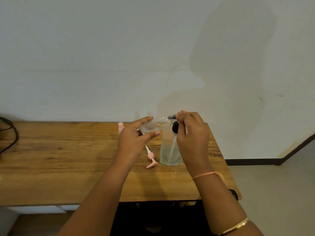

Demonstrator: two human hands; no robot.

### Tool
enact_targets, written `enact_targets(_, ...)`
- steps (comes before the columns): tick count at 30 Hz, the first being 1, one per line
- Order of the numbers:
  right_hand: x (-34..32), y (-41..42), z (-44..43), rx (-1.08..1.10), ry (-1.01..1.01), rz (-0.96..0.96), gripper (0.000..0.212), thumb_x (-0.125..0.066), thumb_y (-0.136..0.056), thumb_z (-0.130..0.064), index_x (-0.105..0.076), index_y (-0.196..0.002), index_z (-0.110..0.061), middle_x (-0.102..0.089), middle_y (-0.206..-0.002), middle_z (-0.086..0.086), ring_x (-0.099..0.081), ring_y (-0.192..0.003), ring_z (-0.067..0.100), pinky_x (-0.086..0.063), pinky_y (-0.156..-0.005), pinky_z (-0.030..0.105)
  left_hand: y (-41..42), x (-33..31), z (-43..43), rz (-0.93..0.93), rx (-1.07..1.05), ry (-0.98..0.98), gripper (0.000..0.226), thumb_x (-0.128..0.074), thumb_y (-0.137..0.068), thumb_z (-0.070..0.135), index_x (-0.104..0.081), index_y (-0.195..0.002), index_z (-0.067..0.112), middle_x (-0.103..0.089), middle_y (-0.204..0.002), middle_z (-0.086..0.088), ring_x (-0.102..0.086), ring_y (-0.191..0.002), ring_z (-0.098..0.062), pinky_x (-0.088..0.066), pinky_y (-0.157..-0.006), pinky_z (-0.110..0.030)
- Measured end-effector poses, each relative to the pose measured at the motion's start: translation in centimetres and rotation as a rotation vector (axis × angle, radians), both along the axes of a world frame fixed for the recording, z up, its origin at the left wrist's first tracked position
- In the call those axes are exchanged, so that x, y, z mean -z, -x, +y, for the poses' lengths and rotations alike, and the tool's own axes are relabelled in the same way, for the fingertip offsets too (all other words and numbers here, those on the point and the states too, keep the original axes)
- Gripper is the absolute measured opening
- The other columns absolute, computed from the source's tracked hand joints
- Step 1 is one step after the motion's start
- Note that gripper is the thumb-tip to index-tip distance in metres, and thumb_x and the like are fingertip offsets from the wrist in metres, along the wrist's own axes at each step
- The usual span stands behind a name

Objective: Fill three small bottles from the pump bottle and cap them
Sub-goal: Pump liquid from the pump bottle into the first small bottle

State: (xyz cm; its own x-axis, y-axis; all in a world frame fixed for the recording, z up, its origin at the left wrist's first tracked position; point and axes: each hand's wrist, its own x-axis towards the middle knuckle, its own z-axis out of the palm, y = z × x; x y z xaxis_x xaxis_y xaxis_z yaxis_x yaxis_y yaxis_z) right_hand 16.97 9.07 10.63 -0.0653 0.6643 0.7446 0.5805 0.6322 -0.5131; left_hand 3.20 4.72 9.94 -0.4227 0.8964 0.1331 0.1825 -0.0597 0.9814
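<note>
Nearest, shows gold bangle (237, 226) on right wrist, then pink pump top (150, 158) lying loose on table (68, 159), left hand (133, 140) curled round tilted small bottle (153, 126), right hand (192, 133) pinching dark cap (171, 117) at its neck, pump bottle (168, 150) upright just beyond. Risks spilling or cross-threading, given tilt and fingertip-only hold on cap.

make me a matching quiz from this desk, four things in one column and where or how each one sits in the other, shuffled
Things
1. small clear bottle
2. black cap
3. pink pump head
4. pump bottle

States
a. standing upright on the table
b. pinched by the right hand
c. held tilted in the left hand
d. lying flat on the table

Pairs: 1-c, 2-b, 3-d, 4-a
</note>
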Motion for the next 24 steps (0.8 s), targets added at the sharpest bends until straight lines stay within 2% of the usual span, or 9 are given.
enact_targets(3,-0.4,-0.1,0.2,-0.001,-0.016,-0.010,0.013,-0.059,-0.081,0.004,-0.069,-0.090,0.001,-0.066,-0.093,0.011,-0.053,-0.086,0.006,-0.031,-0.081,-0.004,-0.1,0.0,0.1,0.026,-0.006,-0.020,0.048,-0.079,-0.068,0.012,-0.060,-0.101,0.042,-0.066,-0.114,0.002,-0.065,-0.098,-0.011,-0.053,-0.090,-0.037)
enact_targets(6,-0.3,0.0,0.5,0.005,-0.019,-0.046,0.016,-0.061,-0.082,0.005,-0.069,-0.094,-0.001,-0.069,-0.097,0.009,-0.063,-0.091,0.017,-0.039,-0.081,0.007,-0.2,0.0,0.2,0.037,-0.021,-0.031,0.047,-0.080,-0.069,0.014,-0.059,-0.098,0.045,-0.066,-0.114,0.001,-0.067,-0.095,-0.018,-0.054,-0.089,-0.040)
enact_targets(10,0.7,0.3,0.5,-0.011,-0.013,-0.018,0.021,-0.057,-0.083,0.004,-0.068,-0.100,0.000,-0.069,-0.102,0.011,-0.064,-0.099,0.022,-0.043,-0.088,0.017,-0.3,0.6,0.2,0.024,-0.033,0.001,0.046,-0.080,-0.067,0.017,-0.059,-0.094,0.049,-0.070,-0.102,0.002,-0.066,-0.093,-0.033,-0.053,-0.087,-0.048)
enact_targets(14,1.2,0.4,0.1,-0.023,-0.013,0.032,0.021,-0.055,-0.082,0.006,-0.068,-0.098,0.001,-0.068,-0.102,0.012,-0.064,-0.100,0.023,-0.042,-0.091,0.015,-0.4,1.1,-0.1,0.012,-0.035,-0.013,0.046,-0.080,-0.067,0.018,-0.059,-0.096,0.048,-0.068,-0.109,0.000,-0.067,-0.093,-0.025,-0.054,-0.087,-0.040)
enact_targets(18,0.8,0.4,-0.1,-0.024,-0.010,0.026,0.021,-0.057,-0.082,0.006,-0.068,-0.098,0.000,-0.068,-0.103,0.011,-0.064,-0.101,0.023,-0.045,-0.090,0.021,-0.6,1.1,-0.1,-0.022,-0.027,-0.047,0.046,-0.079,-0.068,0.013,-0.060,-0.098,0.043,-0.068,-0.109,0.001,-0.067,-0.095,-0.013,-0.053,-0.085,-0.029)
enact_targets(20,0.4,0.4,-0.1,-0.014,-0.023,0.014,0.020,-0.056,-0.083,0.004,-0.068,-0.098,-0.001,-0.068,-0.103,0.011,-0.064,-0.101,0.023,-0.045,-0.088,0.023,-0.5,1.0,0.0,-0.031,-0.017,-0.064,0.047,-0.078,-0.069,0.012,-0.060,-0.098,0.044,-0.067,-0.112,0.001,-0.066,-0.095,-0.013,-0.052,-0.082,-0.025)
enact_targets(24,0.6,0.3,0.0,-0.006,-0.039,-0.011,0.019,-0.056,-0.082,0.005,-0.068,-0.097,0.000,-0.068,-0.102,0.012,-0.064,-0.099,0.025,-0.045,-0.088,0.022,-0.5,1.2,0.0,-0.038,-0.019,-0.083,0.046,-0.079,-0.068,0.013,-0.060,-0.098,0.043,-0.068,-0.109,-0.001,-0.067,-0.095,-0.015,-0.051,-0.082,-0.024)
